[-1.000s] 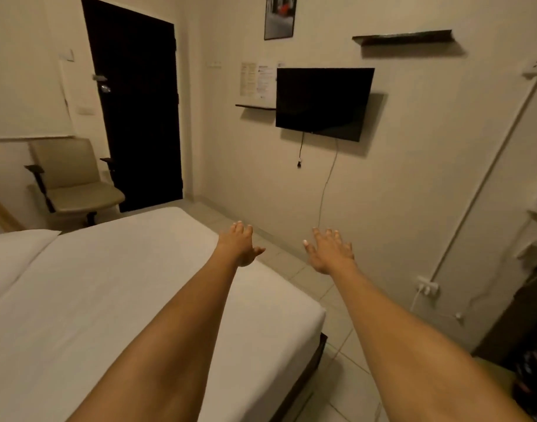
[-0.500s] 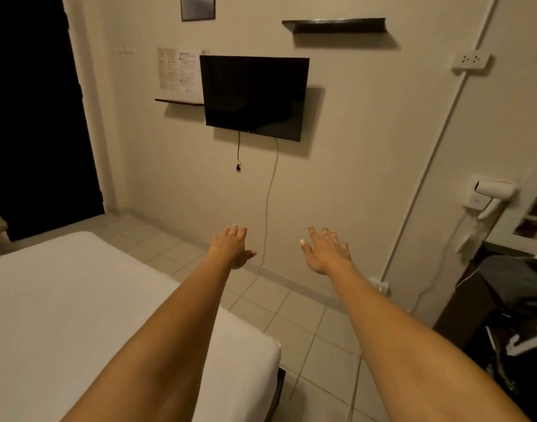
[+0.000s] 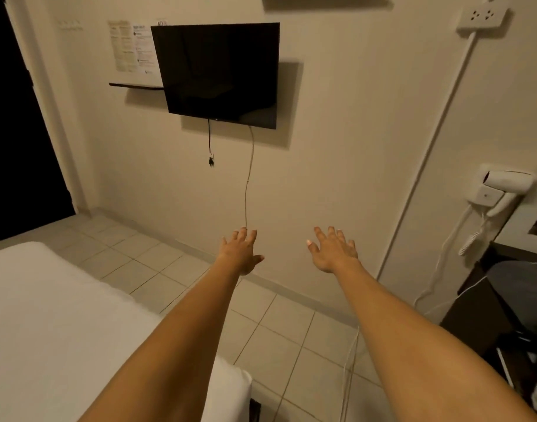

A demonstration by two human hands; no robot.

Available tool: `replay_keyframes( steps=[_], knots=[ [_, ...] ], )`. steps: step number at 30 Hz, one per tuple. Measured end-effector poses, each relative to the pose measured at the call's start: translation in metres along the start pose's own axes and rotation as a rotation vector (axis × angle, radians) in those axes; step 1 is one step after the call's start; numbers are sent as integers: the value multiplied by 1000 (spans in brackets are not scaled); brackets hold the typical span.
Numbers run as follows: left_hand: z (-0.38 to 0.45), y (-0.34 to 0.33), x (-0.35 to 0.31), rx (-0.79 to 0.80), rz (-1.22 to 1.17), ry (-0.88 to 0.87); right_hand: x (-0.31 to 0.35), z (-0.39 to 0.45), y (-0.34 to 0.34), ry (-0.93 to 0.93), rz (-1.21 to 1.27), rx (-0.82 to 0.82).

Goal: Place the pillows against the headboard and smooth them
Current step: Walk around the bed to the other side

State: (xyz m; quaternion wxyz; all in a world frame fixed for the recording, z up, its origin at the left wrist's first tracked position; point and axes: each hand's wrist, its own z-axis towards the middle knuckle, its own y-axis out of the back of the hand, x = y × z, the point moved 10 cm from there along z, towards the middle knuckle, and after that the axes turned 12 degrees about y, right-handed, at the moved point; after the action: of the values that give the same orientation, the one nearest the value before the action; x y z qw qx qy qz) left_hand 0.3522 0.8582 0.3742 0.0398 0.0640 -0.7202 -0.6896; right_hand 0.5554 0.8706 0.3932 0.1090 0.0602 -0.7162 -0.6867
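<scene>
Both my arms reach straight out in front of me above the tiled floor. My left hand (image 3: 239, 253) is open, palm down, fingers spread, holding nothing. My right hand (image 3: 332, 250) is open the same way, about a hand's width to its right. The foot corner of the white bed (image 3: 57, 324) fills the lower left, below my left forearm. No pillow and no headboard are in view.
A black wall TV (image 3: 218, 73) hangs ahead with a cable (image 3: 247, 184) trailing to the floor. A dark doorway (image 3: 14, 123) is at left. A wall hair dryer (image 3: 501, 190) and dark furniture (image 3: 504, 303) stand at right. Tiled floor (image 3: 279, 330) lies between bed and wall.
My view has swung to the right, away from the bed: the pillow and the chair have left the frame and the hair dryer has come in. Both hands stay open and outstretched.
</scene>
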Motion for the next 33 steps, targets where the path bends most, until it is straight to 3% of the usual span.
replay_keyframes(
  steps=[9, 15, 33],
  knots=[
    [115, 14, -72, -21, -66, 132, -80, 125, 23, 158, -62, -38],
    [169, 19, -85, -23, -52, 212, -88, 200, 27, 242, -42, -44],
    [379, 35, 59, -46, -73, 499, 33, 460, 36, 513, 9, -61]
  ],
)
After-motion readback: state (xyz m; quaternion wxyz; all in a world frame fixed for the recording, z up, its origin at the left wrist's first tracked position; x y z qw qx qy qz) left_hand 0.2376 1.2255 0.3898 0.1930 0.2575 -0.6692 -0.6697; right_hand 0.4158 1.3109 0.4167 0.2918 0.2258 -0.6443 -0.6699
